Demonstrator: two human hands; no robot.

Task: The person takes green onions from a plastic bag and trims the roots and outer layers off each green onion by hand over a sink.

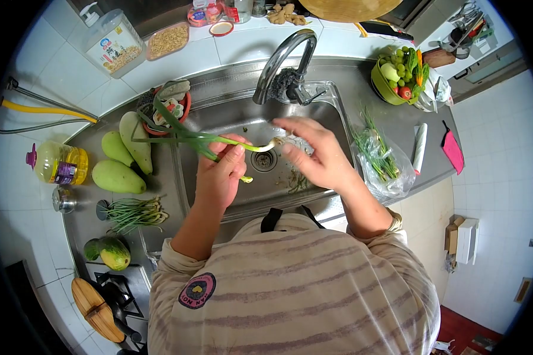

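My left hand (220,171) is closed around a scallion (249,147) above the sink (219,115). Its green leaves stretch off to the left, and its white root end points right. A short yellowish-green stalk end (246,179) also sticks out below the fingers of that hand. Just right of the root end, my right hand (317,155) has its thumb and fingers apart. Whether a fingertip touches the root cannot be made out. Below the hands, the drain (263,160) and bits of green trimmings (298,182) lie in the basin.
A chrome faucet (284,59) arches over the sink's back. More scallions lie in a plastic bag (388,171) at the right, near a green basket (386,89) of produce. Left are pale green gourds (118,176), a bunch of thin scallions (133,214) and an oil bottle (59,163).
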